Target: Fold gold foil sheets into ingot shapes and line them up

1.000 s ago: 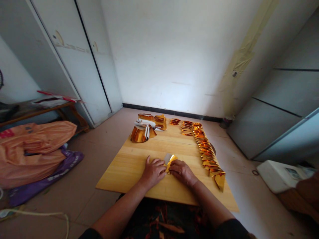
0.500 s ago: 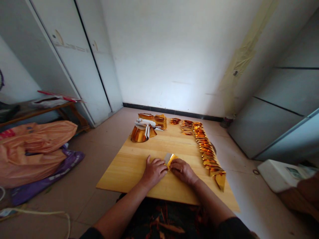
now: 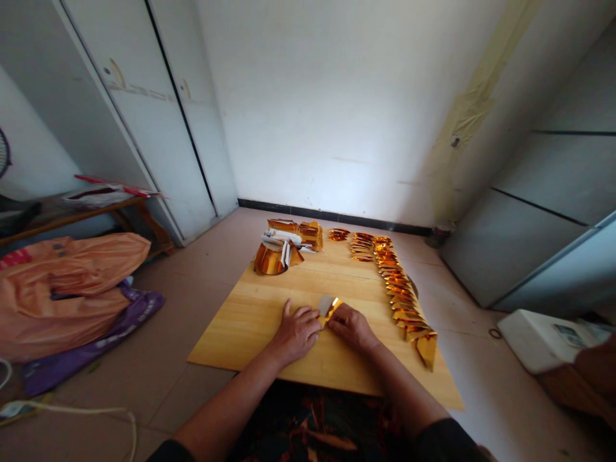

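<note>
A small sheet of gold foil paper (image 3: 328, 307) with a white back lies on the wooden board (image 3: 250, 321), partly folded. My left hand (image 3: 294, 332) presses down beside it on the left, fingertips touching its edge. My right hand (image 3: 351, 326) pinches and presses the sheet's right side. Most of the paper is hidden under my fingers.
A long row of folded gold pieces (image 3: 402, 301) runs down the board's right side. At the far end sit a gold paper stack (image 3: 275, 255) and folded bundles (image 3: 309, 233). Orange and purple bags (image 3: 67, 282) lie on the floor at left, a white box (image 3: 541, 338) at right.
Both hands stay on the gold sheet; my right hand has shifted slightly up and left, pressing the fold closer to my left fingertips.
</note>
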The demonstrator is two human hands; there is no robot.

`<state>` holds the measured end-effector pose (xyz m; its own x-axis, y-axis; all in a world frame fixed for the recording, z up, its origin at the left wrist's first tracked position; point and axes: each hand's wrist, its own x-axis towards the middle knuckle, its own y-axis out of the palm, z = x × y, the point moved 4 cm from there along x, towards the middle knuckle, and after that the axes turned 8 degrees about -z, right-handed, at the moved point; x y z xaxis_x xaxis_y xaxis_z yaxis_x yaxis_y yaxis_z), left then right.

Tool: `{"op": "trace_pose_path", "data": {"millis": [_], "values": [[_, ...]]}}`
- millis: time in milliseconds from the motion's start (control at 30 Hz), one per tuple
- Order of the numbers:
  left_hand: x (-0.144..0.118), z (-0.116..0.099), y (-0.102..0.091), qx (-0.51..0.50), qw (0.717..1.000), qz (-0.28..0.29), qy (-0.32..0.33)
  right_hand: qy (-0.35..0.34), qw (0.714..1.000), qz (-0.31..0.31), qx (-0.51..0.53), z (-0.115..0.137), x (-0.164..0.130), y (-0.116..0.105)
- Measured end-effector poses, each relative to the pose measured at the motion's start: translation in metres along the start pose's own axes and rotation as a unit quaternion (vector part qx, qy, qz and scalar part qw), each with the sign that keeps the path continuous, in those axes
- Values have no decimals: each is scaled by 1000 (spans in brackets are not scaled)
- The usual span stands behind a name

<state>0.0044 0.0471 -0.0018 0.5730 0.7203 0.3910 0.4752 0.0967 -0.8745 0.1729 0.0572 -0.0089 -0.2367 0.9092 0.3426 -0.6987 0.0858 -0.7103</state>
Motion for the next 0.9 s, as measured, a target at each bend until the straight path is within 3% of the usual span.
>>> {"op": "trace_pose_path", "data": {"millis": [200,400,533,900], "values": [[-1,2,1,9,1000,-2,9,48,996,-5,-74,-1,4,6],[-1,4,5,17,999,-21,26,114,986,53,-114,2,12,5],[-4,3,6,26,999,-36,27,131,979,74,-135,6,15,3],[-7,2,7,26,999,-11,42,132,977,88,-145,10,17,2]]}}
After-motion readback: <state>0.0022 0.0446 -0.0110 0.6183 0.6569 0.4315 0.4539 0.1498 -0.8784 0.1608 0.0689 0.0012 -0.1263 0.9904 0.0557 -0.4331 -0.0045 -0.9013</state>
